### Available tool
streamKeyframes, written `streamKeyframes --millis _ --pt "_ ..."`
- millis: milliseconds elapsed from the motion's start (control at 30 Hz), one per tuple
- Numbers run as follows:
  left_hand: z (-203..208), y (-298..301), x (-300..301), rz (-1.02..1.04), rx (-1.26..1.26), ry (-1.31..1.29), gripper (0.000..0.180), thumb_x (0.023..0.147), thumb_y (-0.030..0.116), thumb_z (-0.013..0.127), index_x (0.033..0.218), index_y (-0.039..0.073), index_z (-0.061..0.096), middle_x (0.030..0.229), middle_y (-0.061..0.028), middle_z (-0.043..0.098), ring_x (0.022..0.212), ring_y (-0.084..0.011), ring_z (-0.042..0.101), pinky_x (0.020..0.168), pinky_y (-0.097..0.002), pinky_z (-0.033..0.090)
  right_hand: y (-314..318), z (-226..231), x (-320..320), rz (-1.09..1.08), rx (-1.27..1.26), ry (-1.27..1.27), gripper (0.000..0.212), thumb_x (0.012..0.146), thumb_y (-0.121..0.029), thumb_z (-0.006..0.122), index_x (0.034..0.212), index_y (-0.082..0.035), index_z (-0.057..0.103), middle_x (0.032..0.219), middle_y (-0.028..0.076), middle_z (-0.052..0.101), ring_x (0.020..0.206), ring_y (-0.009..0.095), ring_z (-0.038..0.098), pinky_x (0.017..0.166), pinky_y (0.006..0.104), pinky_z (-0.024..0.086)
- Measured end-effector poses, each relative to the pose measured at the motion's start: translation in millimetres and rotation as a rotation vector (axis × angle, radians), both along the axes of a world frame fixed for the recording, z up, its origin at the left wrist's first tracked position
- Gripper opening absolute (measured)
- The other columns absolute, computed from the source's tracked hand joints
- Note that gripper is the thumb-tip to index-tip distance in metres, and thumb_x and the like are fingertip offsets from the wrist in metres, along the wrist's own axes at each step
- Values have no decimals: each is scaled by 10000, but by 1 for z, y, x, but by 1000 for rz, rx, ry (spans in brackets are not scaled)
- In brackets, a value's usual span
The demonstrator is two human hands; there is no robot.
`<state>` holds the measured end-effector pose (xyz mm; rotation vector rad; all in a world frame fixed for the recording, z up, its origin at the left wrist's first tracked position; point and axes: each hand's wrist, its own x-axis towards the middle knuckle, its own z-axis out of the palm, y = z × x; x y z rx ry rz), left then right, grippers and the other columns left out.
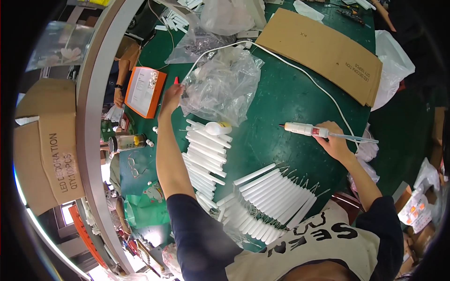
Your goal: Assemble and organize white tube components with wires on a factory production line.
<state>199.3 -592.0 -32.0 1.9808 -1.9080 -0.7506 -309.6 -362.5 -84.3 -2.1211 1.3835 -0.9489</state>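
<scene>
My right hand (335, 140) is closed round a white hot glue gun (300, 129), its dark nozzle pointing left and a clear glue stick (358, 138) out of its back. At the left edge of a crumpled clear plastic bag (225, 84), my left hand (171, 97) is closed. A small red piece (176, 80) shows at its fingertips; what they grip is mostly hidden. A white cord (323, 89) arcs over the table towards this hand. Between my arms lie white tubes (204, 161) and rows of white sticks with wires (279, 194). A small white bottle (218, 128) lies on the tubes.
Flat cardboard (323, 54) covers the far right of the green table (267, 107). An orange-framed box (145, 92), a jar (126, 143) and glasses (135, 165) are to the left. A grey rail (91, 93) curves beyond, near a carton (51, 154). Another person's hand (118, 97) is behind the orange-framed box.
</scene>
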Motion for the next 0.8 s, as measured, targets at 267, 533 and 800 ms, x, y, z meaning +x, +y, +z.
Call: streamKeyframes --millis 267,533,800 --pt "133 30 -51 341 16 590 295 903 250 616 1077 11 604 951 -54 629 885 -127 623 736 -211 493 1 -7 -5 6 -65 -40 168 751 -84 709 864 -29 597 816 110 600 717 293 551 628 383 418" --pt "186 25 -176 460 -91 1593 301 854 191 682 1053 4 555 1038 -90 537 1029 -213 541 892 -350 516 -1 -8 -11 20 -82 -90 168 756 -92 677 892 -57 585 810 98 579 747 290 540 678 387 416" --pt "216 -44 -210 91 -209 1049 388 984 248 467 1241 -35 405 872 -56 491 830 -179 510 784 -302 485 0 -4 -10 54 -49 -40 229 712 -81 685 918 -61 587 835 67 585 808 246 550 744 348 424"
